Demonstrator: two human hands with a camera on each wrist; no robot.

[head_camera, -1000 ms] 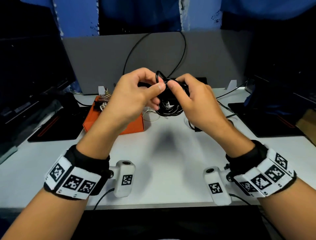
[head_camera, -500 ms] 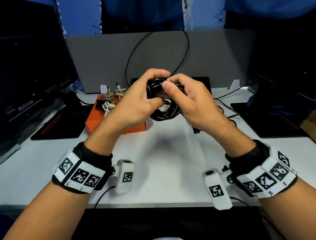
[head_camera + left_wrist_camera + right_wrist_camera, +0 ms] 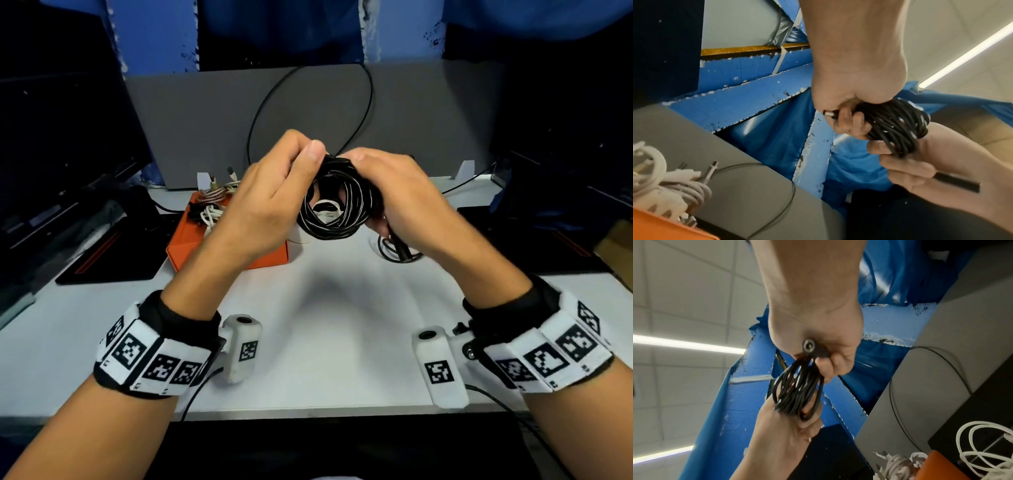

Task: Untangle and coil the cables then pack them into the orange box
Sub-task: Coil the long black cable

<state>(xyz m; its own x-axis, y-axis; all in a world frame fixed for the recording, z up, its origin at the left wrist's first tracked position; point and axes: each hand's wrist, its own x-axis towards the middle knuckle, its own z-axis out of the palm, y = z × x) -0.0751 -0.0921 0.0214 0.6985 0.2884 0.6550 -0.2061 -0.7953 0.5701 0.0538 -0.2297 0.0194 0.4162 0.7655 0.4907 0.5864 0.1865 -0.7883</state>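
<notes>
Black cable coil (image 3: pixel 337 209) is hanging in the air above the white table (image 3: pixel 329 329), bundled into several loops, held between both hands. Left hand (image 3: pixel 270 198) is gripping the coil's top left, thumb pressing over the top of the bundle and fingers curling under it; in the left wrist view a silver-tipped plug (image 3: pixel 829 113) is sticking out between those fingers. Right hand (image 3: pixel 400 195) is wrapping the coil's right side, fingers closing round the strands; in the right wrist view a round barrel connector end (image 3: pixel 808 345) is sitting in the palm. Another black plug (image 3: pixel 399 245) is dangling below the right hand, probably the same cable's tail, hard to confirm. Both hands are touching at the coil's top.

Orange box (image 3: pixel 191 240) is sitting on the table behind and below the left hand, already holding a braided cable bundle (image 3: pixel 212 195) and a white cable bundle (image 3: pixel 210 216). White loose cable (image 3: pixel 325 207) is showing through the coil's centre, lying on the table beside the box. Thin black wire (image 3: pixel 368 99) is looping up against the grey divider panel (image 3: pixel 191 126) at the back. Black mats (image 3: pixel 109 253) are flanking the table.
</notes>
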